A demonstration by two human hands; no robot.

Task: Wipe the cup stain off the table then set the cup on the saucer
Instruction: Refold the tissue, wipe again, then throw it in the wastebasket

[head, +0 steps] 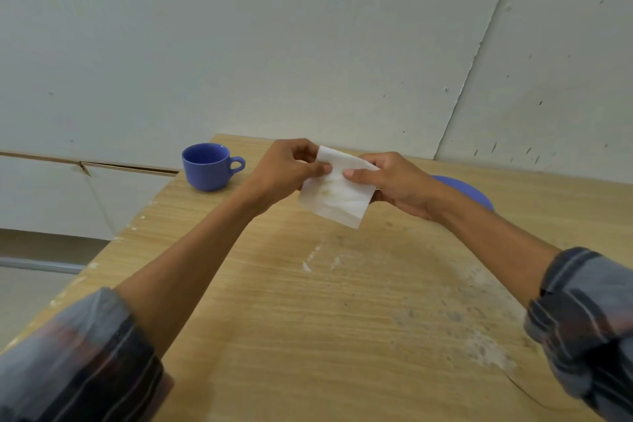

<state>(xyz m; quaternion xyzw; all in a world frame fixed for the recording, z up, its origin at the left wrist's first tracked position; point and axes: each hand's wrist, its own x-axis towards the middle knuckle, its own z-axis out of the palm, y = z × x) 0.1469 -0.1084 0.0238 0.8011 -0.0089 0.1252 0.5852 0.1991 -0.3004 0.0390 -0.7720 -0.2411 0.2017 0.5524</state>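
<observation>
Above table point(342, 319), both hands (pinching) hold tissue point(337, 193).

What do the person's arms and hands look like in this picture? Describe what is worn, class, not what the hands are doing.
Both forearms are bare. The left sleeve and the right sleeve are rolled up near the elbows: a checked fabric in grey-blue with darker stripes. The left hand and the right hand wear no gloves; no ring or watch shows. The sleeves look blurred at the picture's edges.
</observation>
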